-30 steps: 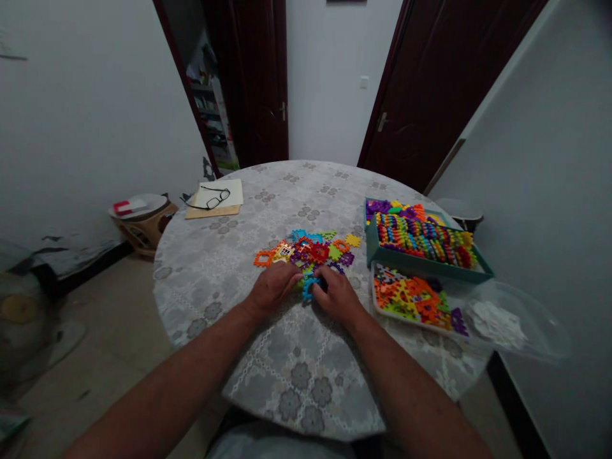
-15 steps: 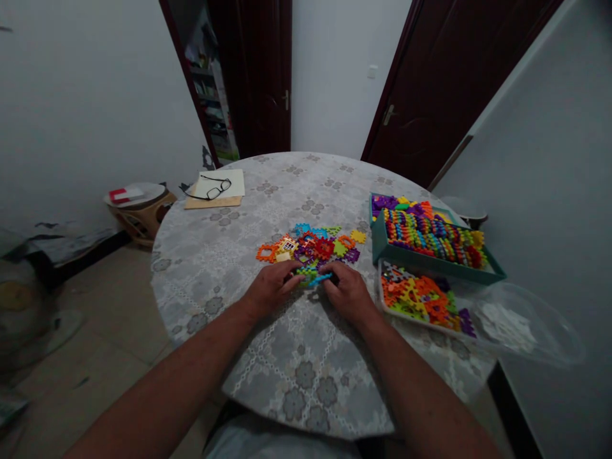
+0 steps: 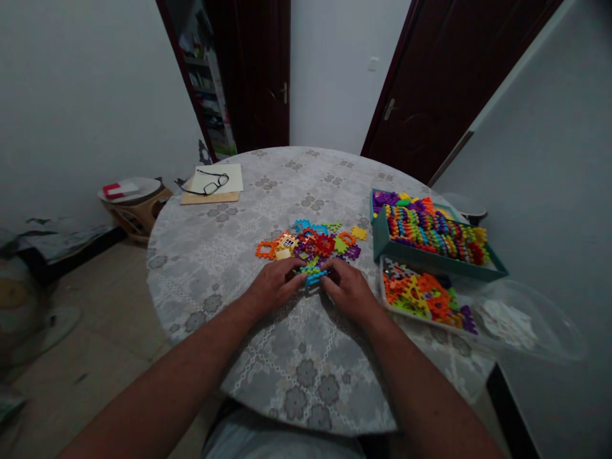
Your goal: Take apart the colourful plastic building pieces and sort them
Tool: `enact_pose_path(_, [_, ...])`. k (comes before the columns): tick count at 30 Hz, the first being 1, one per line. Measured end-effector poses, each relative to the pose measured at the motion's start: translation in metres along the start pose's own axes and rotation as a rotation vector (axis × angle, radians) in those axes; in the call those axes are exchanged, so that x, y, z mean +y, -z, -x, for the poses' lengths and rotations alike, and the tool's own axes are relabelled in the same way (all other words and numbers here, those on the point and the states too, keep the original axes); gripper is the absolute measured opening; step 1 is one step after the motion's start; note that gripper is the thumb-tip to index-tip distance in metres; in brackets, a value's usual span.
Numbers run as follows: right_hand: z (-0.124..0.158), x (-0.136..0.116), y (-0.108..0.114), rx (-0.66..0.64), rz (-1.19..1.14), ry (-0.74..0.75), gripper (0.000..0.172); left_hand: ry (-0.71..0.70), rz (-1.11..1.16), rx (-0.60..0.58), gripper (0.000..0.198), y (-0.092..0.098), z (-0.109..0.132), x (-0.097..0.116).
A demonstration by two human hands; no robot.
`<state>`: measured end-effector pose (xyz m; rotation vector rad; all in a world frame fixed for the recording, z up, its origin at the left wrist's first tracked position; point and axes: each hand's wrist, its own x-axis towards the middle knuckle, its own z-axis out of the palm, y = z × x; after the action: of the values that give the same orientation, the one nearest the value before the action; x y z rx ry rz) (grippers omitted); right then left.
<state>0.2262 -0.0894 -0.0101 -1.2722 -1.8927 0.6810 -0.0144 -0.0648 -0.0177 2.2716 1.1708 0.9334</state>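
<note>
My left hand [image 3: 273, 282] and my right hand [image 3: 350, 288] meet over the near-middle part of the table. Between their fingertips is a blue toothed plastic building piece [image 3: 314, 279], together with a green one [image 3: 310, 270] just behind it. Both hands are closed on these pieces, the left from one side and the right from the other. Whether the two are fully joined I cannot tell, as the fingers hide their ends. Right behind the hands lies a loose pile of orange, yellow, red, purple, green and blue toothed pieces [image 3: 324, 245].
On the right stand a teal box [image 3: 442, 266] packed with rows of colourful pieces and a clear tray [image 3: 428, 317] of loose ones. Beside them is a clear plastic lid [image 3: 549, 322]. Glasses [image 3: 210, 187] rest on papers [image 3: 229, 175] at the far left of the patterned tablecloth [image 3: 306, 382].
The blue piece, tilted before with its right end up, now lies level against the green one between both hands. My fingers have shifted slightly. The camera view has moved a little.
</note>
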Motion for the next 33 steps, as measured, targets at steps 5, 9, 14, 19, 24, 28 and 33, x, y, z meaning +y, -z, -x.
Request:
enact_pose_path(5, [-0.001,0.006,-0.004,0.027,-0.035,-0.04,0.011,-0.03,0.021,-0.036,0.031,0.004,0.001,0.005])
enact_pose_path(9, [-0.001,0.009,-0.007,0.018,-0.026,-0.051,0.008,-0.04,0.007,-0.034,0.03,0.004,0.002,0.005])
enact_pose_path(14, [0.0,0.006,-0.008,0.016,-0.041,-0.013,0.023,-0.031,-0.032,-0.039,0.031,-0.001,0.003,0.001])
enact_pose_path(19, [0.002,-0.001,-0.004,-0.061,-0.048,0.117,0.039,-0.113,0.038,-0.096,0.028,0.0,0.005,0.007])
enact_pose_path(24, [0.004,0.001,-0.005,-0.075,0.045,0.103,0.019,-0.07,-0.071,0.071,0.028,0.018,0.005,-0.005])
enact_pose_path(28, [0.004,0.005,-0.007,-0.06,0.08,0.076,0.016,0.045,-0.341,0.276,0.037,0.033,-0.001,-0.043])
enact_pose_path(33, [0.005,0.004,-0.007,-0.066,0.072,0.057,0.019,0.122,-0.478,0.096,0.037,0.033,-0.004,-0.068])
